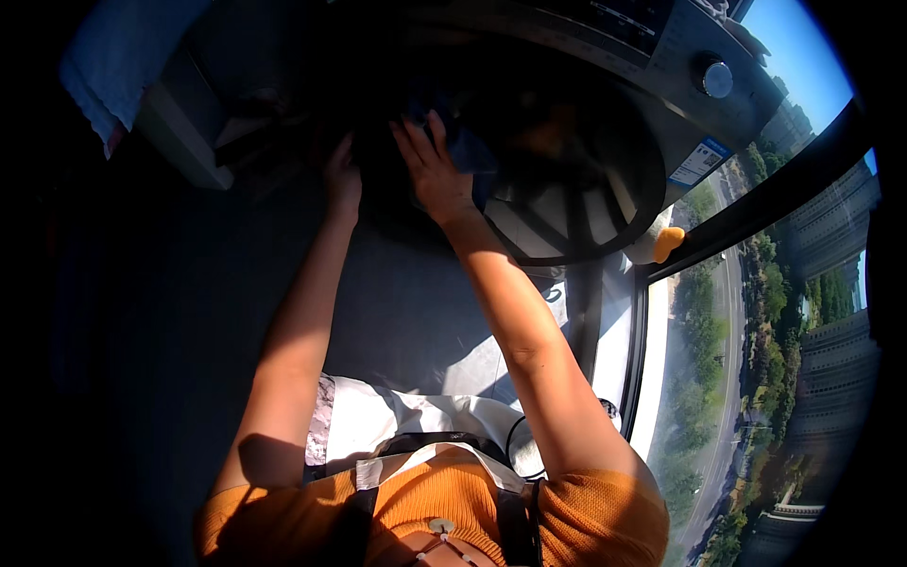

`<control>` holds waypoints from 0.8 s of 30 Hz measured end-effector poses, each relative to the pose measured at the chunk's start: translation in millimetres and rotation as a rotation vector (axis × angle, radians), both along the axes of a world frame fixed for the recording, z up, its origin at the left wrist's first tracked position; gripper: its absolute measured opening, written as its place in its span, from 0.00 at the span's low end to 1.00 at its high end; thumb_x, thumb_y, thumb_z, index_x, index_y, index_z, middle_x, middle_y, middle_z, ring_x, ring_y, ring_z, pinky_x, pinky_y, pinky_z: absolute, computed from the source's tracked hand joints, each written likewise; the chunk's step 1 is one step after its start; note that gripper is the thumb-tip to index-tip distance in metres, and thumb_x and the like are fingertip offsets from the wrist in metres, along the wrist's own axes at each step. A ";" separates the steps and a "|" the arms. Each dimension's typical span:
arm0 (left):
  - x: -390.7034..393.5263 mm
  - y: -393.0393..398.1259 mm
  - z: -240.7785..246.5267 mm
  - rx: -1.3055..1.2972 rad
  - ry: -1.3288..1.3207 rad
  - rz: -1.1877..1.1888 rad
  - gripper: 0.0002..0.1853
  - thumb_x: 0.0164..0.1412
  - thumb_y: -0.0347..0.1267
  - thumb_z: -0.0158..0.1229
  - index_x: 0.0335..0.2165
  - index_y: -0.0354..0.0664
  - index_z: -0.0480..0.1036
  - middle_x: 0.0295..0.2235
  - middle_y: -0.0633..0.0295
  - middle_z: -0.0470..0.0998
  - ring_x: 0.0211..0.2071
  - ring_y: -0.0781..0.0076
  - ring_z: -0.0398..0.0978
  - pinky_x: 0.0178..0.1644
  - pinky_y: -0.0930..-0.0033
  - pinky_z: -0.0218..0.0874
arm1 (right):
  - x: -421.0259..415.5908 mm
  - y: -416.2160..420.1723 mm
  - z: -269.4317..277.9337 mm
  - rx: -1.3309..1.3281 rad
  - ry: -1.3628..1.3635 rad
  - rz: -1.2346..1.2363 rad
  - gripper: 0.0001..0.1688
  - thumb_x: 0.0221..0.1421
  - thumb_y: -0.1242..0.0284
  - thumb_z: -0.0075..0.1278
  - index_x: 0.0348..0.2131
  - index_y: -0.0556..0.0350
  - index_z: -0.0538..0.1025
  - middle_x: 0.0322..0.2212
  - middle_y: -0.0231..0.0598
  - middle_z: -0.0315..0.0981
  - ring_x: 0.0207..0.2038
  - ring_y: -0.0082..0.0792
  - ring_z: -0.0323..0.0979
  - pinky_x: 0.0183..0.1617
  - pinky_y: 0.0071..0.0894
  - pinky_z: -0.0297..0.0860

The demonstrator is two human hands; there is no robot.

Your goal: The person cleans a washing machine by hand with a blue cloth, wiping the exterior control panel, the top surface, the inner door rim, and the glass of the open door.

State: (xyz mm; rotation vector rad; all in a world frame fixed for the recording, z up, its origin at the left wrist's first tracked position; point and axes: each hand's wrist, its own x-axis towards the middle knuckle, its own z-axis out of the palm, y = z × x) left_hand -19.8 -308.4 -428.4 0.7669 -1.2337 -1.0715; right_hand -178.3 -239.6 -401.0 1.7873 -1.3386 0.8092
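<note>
A front-loading washing machine with a control panel (pixel 623 49) stands before me, its round glass door (pixel 602 234) showing a dark rim. My right hand (pixel 436 166), fingers spread, lies on a dark blue cloth (pixel 471 156) at the left part of the door. My left hand (pixel 345 177) is to the left of it in deep shadow, near the dark edge of the door area; its fingers are partly lost in the dark, so what it touches cannot be told.
A silver knob (pixel 716 79) sits on the machine's panel. A window frame (pixel 751 195) runs close along the right side, with a toy with an orange part (pixel 667 244) beside it. A light blue cloth (pixel 120 64) hangs at upper left, near a pale cabinet edge (pixel 188 135).
</note>
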 end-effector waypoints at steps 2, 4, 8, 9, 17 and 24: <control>6.7 -13.3 -13.0 -0.070 -0.023 0.020 0.23 0.59 0.16 0.45 0.54 0.35 0.66 0.62 0.57 0.54 0.62 0.63 0.55 0.63 0.65 0.52 | 8.0 0.7 -0.8 -0.008 0.063 -0.016 0.35 0.49 0.74 0.47 0.57 0.29 0.67 0.58 0.22 0.57 0.64 0.35 0.49 0.59 0.47 0.55; 9.5 -16.1 -20.2 -0.071 -0.033 0.030 0.22 0.59 0.16 0.47 0.52 0.35 0.68 0.62 0.56 0.53 0.62 0.63 0.56 0.62 0.64 0.53 | -4.2 3.7 0.2 -0.026 0.062 0.009 0.35 0.49 0.73 0.47 0.57 0.27 0.67 0.58 0.21 0.58 0.64 0.35 0.51 0.58 0.46 0.56; 14.5 -22.0 -38.7 -0.071 -0.140 0.108 0.21 0.58 0.15 0.48 0.50 0.37 0.70 0.60 0.55 0.56 0.60 0.62 0.58 0.60 0.65 0.56 | -63.2 36.1 -6.6 -0.114 -0.082 -0.106 0.32 0.45 0.70 0.55 0.52 0.30 0.70 0.56 0.26 0.61 0.56 0.45 0.62 0.52 0.41 0.62; 13.6 -21.9 -39.9 -0.066 -0.149 0.119 0.22 0.57 0.15 0.48 0.50 0.37 0.70 0.59 0.55 0.58 0.59 0.62 0.60 0.60 0.65 0.57 | -89.4 44.4 -23.5 -0.110 -0.119 -0.142 0.35 0.43 0.69 0.59 0.53 0.33 0.70 0.57 0.31 0.60 0.53 0.51 0.62 0.52 0.46 0.63; 5.6 11.0 -37.5 -0.121 -0.379 0.277 0.27 0.54 0.17 0.45 0.54 0.40 0.66 0.54 0.53 0.65 0.56 0.60 0.64 0.57 0.66 0.58 | -231.3 125.3 -125.0 -0.062 -0.386 -0.566 0.39 0.56 0.60 0.51 0.59 0.57 0.56 0.63 0.61 0.42 0.62 0.65 0.47 0.59 0.61 0.52; 3.0 31.7 -35.3 0.126 0.042 0.018 0.30 0.58 0.18 0.45 0.60 0.39 0.58 0.60 0.56 0.60 0.61 0.65 0.57 0.60 0.67 0.51 | -128.2 71.5 -124.1 -0.129 -0.361 -0.356 0.39 0.56 0.65 0.50 0.62 0.53 0.54 0.61 0.64 0.44 0.57 0.71 0.52 0.55 0.63 0.56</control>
